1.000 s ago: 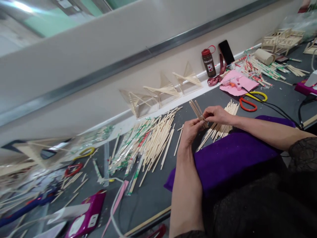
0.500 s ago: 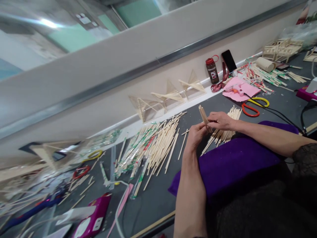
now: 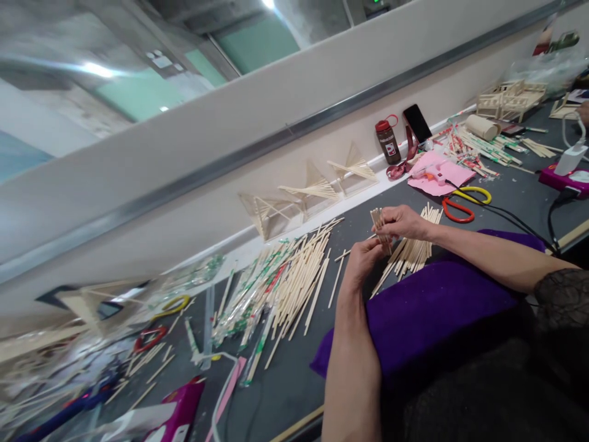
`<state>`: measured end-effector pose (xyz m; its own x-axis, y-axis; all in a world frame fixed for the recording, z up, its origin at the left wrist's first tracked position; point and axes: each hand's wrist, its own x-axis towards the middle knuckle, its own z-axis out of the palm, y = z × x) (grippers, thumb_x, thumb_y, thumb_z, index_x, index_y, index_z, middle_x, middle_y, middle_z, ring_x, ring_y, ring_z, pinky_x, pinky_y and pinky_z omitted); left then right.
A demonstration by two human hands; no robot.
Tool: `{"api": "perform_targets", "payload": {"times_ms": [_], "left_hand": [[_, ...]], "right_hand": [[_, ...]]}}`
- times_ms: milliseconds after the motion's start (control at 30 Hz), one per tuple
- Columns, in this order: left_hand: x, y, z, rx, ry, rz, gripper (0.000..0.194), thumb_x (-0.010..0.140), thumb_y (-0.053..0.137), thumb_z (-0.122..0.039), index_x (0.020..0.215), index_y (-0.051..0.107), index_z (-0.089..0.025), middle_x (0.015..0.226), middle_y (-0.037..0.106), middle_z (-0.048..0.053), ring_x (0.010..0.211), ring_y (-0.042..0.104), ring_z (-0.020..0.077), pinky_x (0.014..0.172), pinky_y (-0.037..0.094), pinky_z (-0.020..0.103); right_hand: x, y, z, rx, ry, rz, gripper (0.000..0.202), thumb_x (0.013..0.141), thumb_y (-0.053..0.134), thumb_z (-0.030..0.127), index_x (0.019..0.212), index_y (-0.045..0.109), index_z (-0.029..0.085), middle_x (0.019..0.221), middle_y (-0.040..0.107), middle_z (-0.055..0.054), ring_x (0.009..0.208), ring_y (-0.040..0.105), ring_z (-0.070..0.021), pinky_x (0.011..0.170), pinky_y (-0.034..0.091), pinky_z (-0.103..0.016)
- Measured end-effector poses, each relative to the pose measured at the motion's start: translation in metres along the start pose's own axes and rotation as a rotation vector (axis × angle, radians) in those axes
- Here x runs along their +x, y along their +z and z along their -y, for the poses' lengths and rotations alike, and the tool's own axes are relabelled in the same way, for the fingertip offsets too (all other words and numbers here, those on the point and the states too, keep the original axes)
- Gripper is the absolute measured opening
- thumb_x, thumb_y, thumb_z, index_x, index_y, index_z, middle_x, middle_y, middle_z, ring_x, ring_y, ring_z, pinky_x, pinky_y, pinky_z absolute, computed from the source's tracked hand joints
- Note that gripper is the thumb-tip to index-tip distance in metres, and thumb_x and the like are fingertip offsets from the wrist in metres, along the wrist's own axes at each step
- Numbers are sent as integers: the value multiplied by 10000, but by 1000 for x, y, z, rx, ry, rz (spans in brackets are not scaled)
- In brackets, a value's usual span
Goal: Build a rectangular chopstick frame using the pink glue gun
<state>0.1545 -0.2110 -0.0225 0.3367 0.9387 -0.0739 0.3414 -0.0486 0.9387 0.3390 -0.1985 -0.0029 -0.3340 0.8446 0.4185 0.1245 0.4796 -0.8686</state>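
1. A red-capped bottle [image 3: 389, 146] stands by the wall [image 3: 331, 150] – a phone [image 3: 416, 124] leans near it.
2. A dark red strap [image 3: 399, 170] lies at the bottle's foot.
3. A pale roll [image 3: 481, 127] rests on its side, right of the phone.
4. A clear ruler [image 3: 208, 325] lies on the table [image 3: 280, 380], towards the left.
5. A magenta power strip [image 3: 184, 402] sits front left – another power strip [image 3: 548, 178] far right.
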Motion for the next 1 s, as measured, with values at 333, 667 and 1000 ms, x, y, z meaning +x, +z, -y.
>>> {"api": "perform_targets", "payload": {"times_ms": [333, 667, 1000], "left_hand": [[4, 3, -6, -73, 168, -41, 398, 733, 754, -520, 882, 819, -157, 848, 766, 58, 870, 666, 224, 858, 479, 311], [6, 6, -4, -86, 173, -41, 384, 755, 724, -517, 787, 770, -137, 748, 710, 32, 751, 626, 191, 776, 484, 287], [4, 9, -9, -119, 189, -38, 344, 736, 739, -477, 851, 782, -155, 792, 713, 30, 807, 624, 196, 829, 477, 302]], "right_hand": [[-1, -2, 3, 64, 77, 7, 229, 807, 643, 336, 673, 668, 152, 751, 566, 21, 543, 562, -72, 535, 466, -215], [4, -5, 14, -58, 139, 78, 209, 866, 565, 308, 723, 601, 161, 706, 590, 22, 571, 618, -101, 567, 493, -228], [6, -6, 4, 36, 172, 78, 201, 846, 591, 332, 734, 611, 166, 655, 624, 23, 542, 635, -106, 531, 497, -224]]}}
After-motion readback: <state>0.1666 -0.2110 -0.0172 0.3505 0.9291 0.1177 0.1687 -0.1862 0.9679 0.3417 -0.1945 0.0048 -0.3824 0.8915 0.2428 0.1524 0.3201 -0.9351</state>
